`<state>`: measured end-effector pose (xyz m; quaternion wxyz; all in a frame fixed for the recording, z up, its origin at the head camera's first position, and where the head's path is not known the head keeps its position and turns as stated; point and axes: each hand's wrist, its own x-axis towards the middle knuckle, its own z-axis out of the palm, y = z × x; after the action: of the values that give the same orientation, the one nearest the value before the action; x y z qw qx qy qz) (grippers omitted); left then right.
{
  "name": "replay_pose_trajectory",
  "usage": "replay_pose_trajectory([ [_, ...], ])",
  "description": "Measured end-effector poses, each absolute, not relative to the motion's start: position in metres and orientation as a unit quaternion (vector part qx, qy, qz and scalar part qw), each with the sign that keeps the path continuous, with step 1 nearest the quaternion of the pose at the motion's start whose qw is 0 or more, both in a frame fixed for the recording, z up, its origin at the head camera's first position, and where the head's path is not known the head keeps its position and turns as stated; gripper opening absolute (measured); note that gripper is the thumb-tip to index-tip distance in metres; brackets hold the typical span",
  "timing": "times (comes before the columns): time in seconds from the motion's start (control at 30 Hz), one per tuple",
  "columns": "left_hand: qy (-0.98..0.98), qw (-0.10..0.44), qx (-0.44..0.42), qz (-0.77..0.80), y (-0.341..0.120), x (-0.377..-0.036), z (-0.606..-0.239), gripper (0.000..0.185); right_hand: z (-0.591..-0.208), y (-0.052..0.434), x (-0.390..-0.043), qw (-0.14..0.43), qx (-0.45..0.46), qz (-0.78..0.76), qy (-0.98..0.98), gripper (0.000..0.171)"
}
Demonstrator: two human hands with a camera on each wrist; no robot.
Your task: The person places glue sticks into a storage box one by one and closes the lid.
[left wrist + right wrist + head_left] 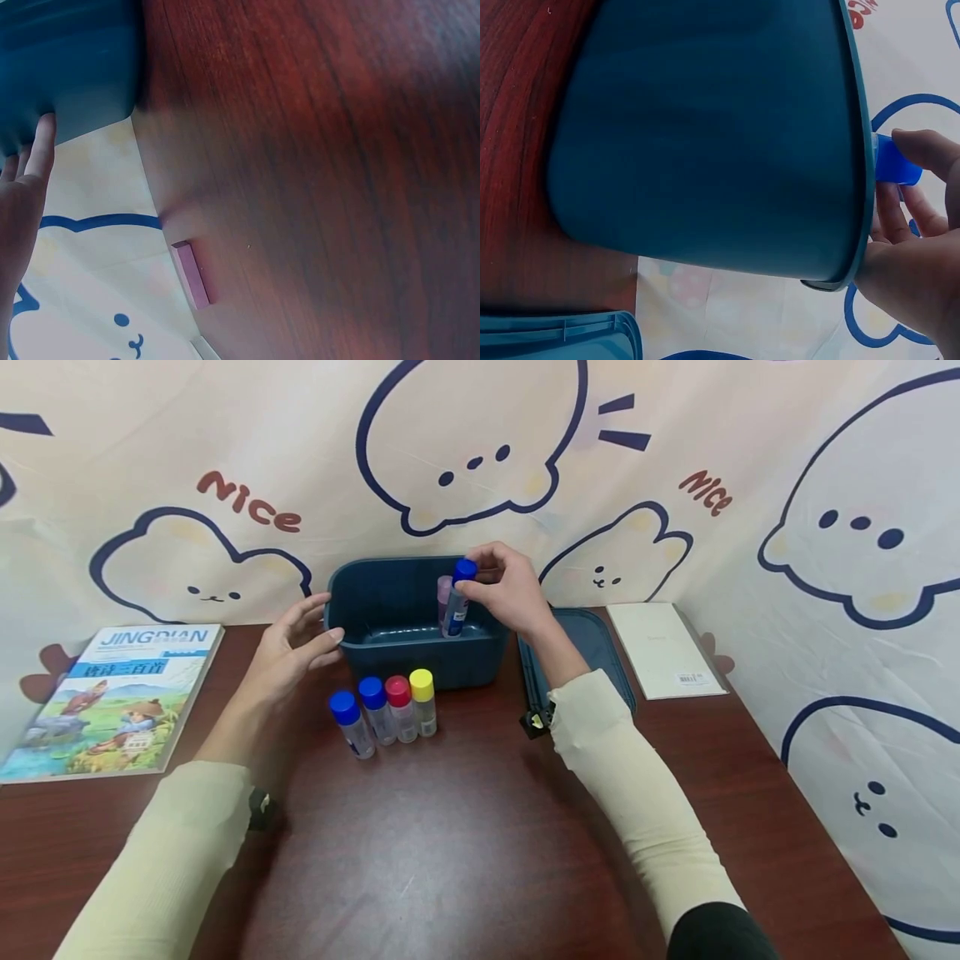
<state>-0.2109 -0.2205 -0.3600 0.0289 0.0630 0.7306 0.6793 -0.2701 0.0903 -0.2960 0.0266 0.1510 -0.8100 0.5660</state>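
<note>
A dark teal plastic bin (420,662) stands at the back of the table. My right hand (513,593) pinches a small clear bottle with a blue cap (457,602) between thumb and fingers, its lower part inside the bin. The blue cap (897,162) shows just past the rim in the right wrist view. A pinkish bottle (443,589) stands beside it in the bin. At the bin's left end, my left hand (288,643) touches the wall with fairly straight fingers (45,146). Before the bin stand two blue-capped bottles (352,727), a red-capped bottle (401,710) and a yellow-capped bottle (423,703).
A teal lid (592,639) lies right of the bin, partly under my right forearm. Beyond it is a pale book (663,652). A colourful book (112,710) lies at the left. In the left wrist view, a pink bar-shaped object (193,277) sits near the table edge.
</note>
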Motion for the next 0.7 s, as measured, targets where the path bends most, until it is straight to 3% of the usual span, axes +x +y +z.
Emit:
replay_pose_trajectory([
  [0.7,0.721,0.028,0.062,0.689,-0.22,-0.211,-0.36,0.073,-0.299,0.081,-0.283,-0.045,0.14,0.503,-0.852,0.028],
])
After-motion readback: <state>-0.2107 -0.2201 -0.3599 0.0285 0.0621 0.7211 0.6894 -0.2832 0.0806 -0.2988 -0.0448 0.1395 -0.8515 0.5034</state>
